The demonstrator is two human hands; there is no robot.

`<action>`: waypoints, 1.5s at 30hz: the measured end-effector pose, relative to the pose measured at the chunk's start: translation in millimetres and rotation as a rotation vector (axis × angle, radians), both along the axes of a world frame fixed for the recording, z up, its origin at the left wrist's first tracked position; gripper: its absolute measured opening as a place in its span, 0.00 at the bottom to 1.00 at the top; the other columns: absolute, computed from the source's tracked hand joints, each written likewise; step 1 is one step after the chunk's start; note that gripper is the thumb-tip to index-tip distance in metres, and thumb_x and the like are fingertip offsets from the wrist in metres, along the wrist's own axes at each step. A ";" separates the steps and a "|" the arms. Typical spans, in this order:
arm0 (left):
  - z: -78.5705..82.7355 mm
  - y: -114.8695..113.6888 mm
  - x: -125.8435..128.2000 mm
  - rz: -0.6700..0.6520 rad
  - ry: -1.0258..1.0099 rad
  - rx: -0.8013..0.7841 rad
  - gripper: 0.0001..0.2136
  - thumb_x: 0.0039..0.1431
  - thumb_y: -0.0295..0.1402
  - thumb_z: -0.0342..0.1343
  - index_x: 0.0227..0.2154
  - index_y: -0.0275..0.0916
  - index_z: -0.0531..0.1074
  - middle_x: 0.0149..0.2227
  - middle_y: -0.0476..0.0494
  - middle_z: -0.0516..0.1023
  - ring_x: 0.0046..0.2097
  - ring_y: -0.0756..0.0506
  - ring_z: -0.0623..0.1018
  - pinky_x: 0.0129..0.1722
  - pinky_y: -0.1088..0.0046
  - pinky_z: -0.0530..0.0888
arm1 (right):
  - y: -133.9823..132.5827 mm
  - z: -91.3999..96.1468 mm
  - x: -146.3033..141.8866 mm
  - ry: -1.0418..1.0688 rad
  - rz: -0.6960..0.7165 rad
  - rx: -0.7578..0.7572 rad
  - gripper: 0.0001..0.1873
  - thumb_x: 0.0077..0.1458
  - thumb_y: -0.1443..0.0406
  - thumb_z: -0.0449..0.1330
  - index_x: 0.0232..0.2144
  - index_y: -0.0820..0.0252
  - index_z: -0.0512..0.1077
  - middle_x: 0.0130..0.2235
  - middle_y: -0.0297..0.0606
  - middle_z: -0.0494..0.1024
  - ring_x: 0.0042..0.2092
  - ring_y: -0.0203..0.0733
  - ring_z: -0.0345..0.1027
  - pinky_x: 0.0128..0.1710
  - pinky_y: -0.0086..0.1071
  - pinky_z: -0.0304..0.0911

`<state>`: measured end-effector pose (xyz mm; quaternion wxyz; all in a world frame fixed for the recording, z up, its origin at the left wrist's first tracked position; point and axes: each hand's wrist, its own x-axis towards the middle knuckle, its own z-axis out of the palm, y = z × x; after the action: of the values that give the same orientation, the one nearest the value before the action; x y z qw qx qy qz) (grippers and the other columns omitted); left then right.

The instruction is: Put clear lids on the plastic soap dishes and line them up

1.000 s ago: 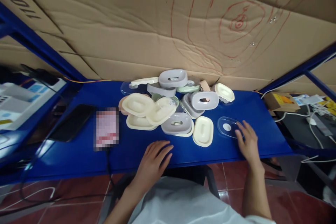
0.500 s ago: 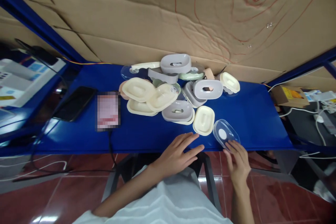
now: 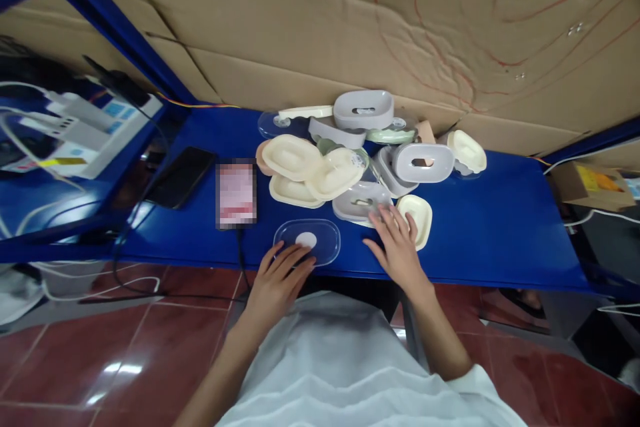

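A clear oval plastic lid (image 3: 327, 247) with a round white sticker lies near the table's front edge. Stretched fingers of my left hand (image 3: 283, 273) rest on its near left side, and that hand looks open. My right hand (image 3: 397, 247) is open, fingers spread, over the gap between a grey oval tray (image 3: 350, 197) and a small cream soap dish (image 3: 423, 213). Its fingertips overlap the edges of both; contact I cannot tell. Behind them is a pile of cream dishes (image 3: 290, 157), grey oval holders (image 3: 425, 170) and further clear lids.
A black phone (image 3: 183, 177) and a blurred-out box-like item (image 3: 236, 193) with a cable lie on the left of the blue table (image 3: 505, 227). Cardboard (image 3: 280, 33) walls the back. A power strip (image 3: 115, 133) with cables stands far left, an open carton (image 3: 595, 183) far right.
The clear lid has gone from my right hand at the right to a spot under my left hand. My right hand has let go and moved left to the grey tray and cream dish.
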<state>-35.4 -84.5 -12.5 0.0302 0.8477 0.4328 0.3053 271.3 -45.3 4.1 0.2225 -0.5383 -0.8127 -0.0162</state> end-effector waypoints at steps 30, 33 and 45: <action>4.2 16.6 79.4 -0.155 -0.089 0.018 0.16 0.69 0.30 0.62 0.57 0.39 0.75 0.57 0.32 0.78 0.59 0.37 0.78 0.59 0.56 0.78 | -46.9 1.3 24.0 0.142 0.110 0.074 0.13 0.69 0.66 0.64 0.54 0.53 0.77 0.48 0.39 0.84 0.55 0.48 0.74 0.66 0.51 0.59; 7.0 18.1 76.0 -0.176 -0.028 0.006 0.16 0.69 0.31 0.62 0.58 0.41 0.75 0.61 0.32 0.77 0.62 0.36 0.77 0.61 0.54 0.76 | -55.0 -3.0 13.0 0.118 0.207 0.053 0.15 0.69 0.64 0.65 0.56 0.53 0.77 0.49 0.39 0.85 0.56 0.46 0.75 0.70 0.51 0.56; 17.0 26.7 68.8 -0.244 -0.008 0.028 0.08 0.70 0.35 0.64 0.49 0.43 0.80 0.49 0.45 0.86 0.56 0.42 0.81 0.62 0.61 0.71 | -47.7 2.3 71.9 0.031 -0.066 -0.086 0.30 0.76 0.55 0.50 0.75 0.52 0.56 0.70 0.47 0.71 0.74 0.55 0.58 0.75 0.59 0.45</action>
<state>33.4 -57.8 4.5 0.0570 0.8931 0.3222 0.3086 343.2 -93.0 6.4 0.2112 -0.5743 -0.7907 0.0198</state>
